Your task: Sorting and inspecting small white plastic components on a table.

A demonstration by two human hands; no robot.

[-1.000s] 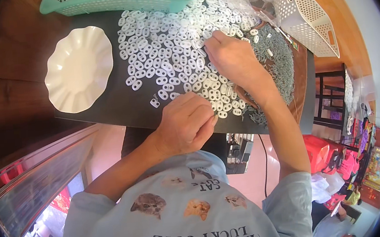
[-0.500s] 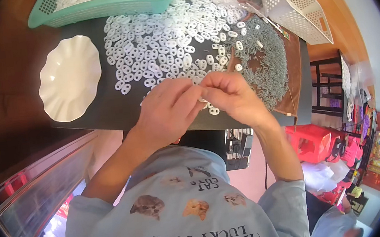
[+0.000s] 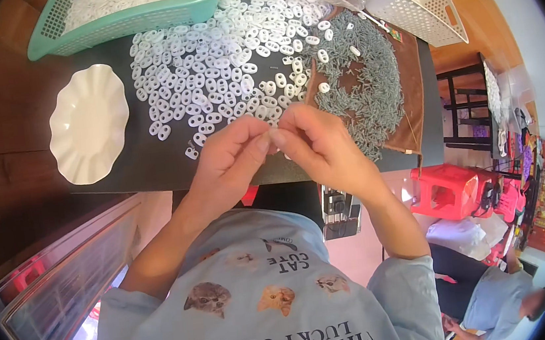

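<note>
The dark surface (image 3: pixel 136 171) is largely covered by white two-holed pieces (image 3: pixel 200 78), the nearest lying just beyond the fingers. To their right, on a brown cloth (image 3: pixel 412 82), grey pegs (image 3: pixel 379 96) are heaped. The left hand (image 3: pixel 226 163) and right hand (image 3: pixel 329 152) are held together at the near edge. On both, the fingers (image 3: pixel 254 149) are pinched narrow, tips meeting; whether anything is gripped cannot be told.
</note>
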